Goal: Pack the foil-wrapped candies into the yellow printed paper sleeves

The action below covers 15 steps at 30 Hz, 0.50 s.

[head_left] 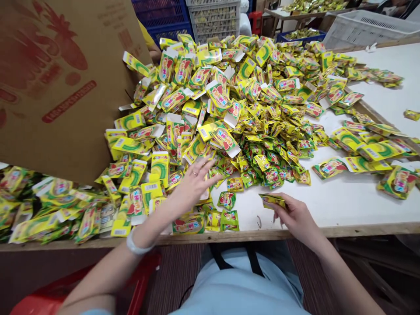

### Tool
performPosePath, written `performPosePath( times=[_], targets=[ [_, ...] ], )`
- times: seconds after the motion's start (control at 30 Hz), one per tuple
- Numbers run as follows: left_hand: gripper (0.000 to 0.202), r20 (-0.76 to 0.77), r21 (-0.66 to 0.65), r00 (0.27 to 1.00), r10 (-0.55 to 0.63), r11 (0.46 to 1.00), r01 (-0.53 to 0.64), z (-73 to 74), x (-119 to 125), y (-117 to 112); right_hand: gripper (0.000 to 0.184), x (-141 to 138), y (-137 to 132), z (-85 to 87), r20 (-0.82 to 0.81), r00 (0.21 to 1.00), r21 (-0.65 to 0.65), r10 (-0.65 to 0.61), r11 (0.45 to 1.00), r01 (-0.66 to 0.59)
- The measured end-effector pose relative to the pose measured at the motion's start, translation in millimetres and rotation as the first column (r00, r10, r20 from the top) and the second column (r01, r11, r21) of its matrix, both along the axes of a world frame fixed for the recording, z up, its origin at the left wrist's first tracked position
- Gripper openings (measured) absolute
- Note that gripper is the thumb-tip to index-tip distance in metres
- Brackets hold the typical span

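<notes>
My left hand lies open, fingers spread, on the near edge of a large heap of yellow-green sachets and small cartons. It wears a ring, and a white band sits on the wrist. My right hand is closed on a thin stack of sachets, held just above the white table. A few loose sachets lie between the two hands.
A brown cardboard box leans over the pile at the left. White and blue plastic crates stand behind the heap, and a white basket sits at the far right. More folded cartons lie to the right. A red stool is at my lower left.
</notes>
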<state>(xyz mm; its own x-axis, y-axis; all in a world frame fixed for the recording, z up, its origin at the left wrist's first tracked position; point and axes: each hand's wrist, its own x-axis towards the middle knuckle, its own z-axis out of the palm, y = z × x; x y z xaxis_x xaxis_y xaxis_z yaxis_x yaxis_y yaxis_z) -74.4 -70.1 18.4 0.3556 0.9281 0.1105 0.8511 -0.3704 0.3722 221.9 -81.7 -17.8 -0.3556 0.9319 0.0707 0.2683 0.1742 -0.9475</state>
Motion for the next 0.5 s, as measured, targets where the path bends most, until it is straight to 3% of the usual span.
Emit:
performPosePath(
  times=[0.1, 0.23, 0.33, 0.4, 0.5],
  targets=[
    [0.058, -0.164, -0.062, 0.979, -0.122, 0.992, 0.114, 9.1, -37, 24, 0.020, 19, -1, -11.9, 0.229, 0.970, 0.144, -0.078, 0.988, 0.045],
    [0.044, -0.140, -0.081, 0.968, -0.210, 0.976, 0.200, 13.4, -44, 50, 0.025, 32, -5, -27.8, 0.337, 0.939, 0.148, -0.070, 0.989, 0.020],
    [0.033, 0.013, -0.063, 0.981, -0.194, 0.979, 0.195, 25.9, -26, 57, 0.024, 36, -6, -23.7, 0.256, 0.961, 0.110, -0.101, 0.991, 0.075],
    [0.032, 0.192, -0.086, 0.976, -0.103, 0.989, 0.122, 35.1, -8, 49, 0.024, 37, -7, -17.8, 0.134, 0.982, 0.016, -0.133, 0.991, 0.132],
    [0.032, 0.539, -0.273, 0.836, 0.106, 0.960, 0.055, 37.4, 24, 21, 0.024, 36, -12, -13.1, -0.148, 0.970, -0.223, -0.190, 0.963, 0.155]
  ],
)
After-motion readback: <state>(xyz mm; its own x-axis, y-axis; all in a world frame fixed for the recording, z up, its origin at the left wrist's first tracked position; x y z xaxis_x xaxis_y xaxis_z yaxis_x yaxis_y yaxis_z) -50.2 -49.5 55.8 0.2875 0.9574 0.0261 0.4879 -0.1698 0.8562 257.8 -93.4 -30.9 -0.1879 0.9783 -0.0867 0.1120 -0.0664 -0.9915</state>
